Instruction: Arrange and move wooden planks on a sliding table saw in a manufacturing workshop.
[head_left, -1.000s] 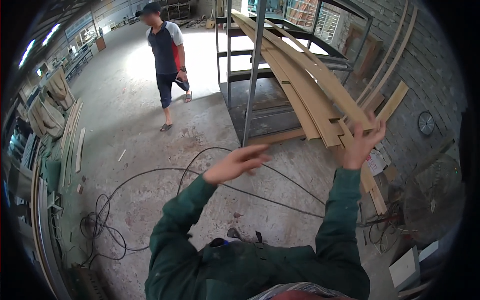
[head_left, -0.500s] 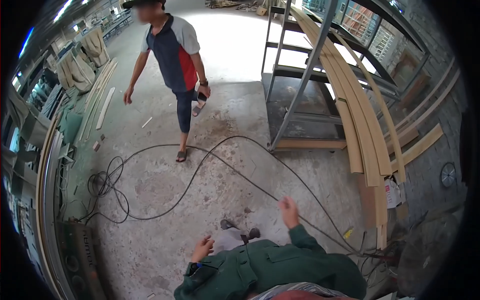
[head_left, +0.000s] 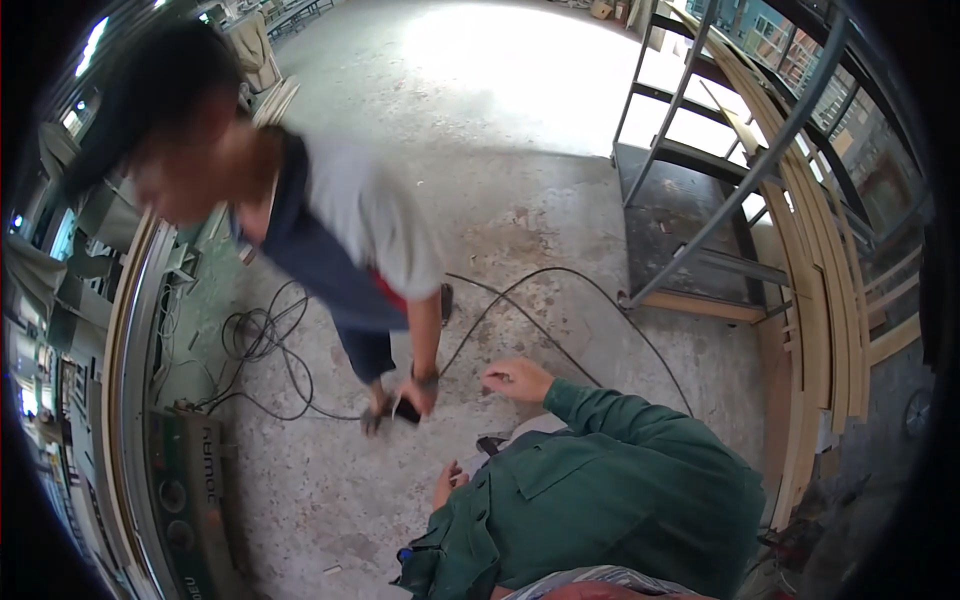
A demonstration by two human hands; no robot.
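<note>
My right hand [head_left: 518,380] is raised in front of me at mid-height, its fingers loosely bent with a small gap at the thumb. Nothing shows in it. My left hand [head_left: 450,483] hangs low beside my body, partly hidden by the green jacket [head_left: 610,490]. Its fingers are bent but apart, and I see nothing in them. Close ahead on the left, a person [head_left: 340,230] in a cap and a grey, navy and red shirt leans forward. That person's hand [head_left: 420,392] holds a dark flat object [head_left: 405,410], blurred by motion.
A black cable [head_left: 560,270] loops over the concrete floor and coils at the left. A metal rack [head_left: 690,250] carrying long wooden strips [head_left: 815,290] stands on the right. A green box-like machine [head_left: 195,500] and long rails [head_left: 125,350] line the left side.
The person has come much nearer and bent forward on my left. My view has turned left, so the rack sits further right. My right hand has swung across leftward.
</note>
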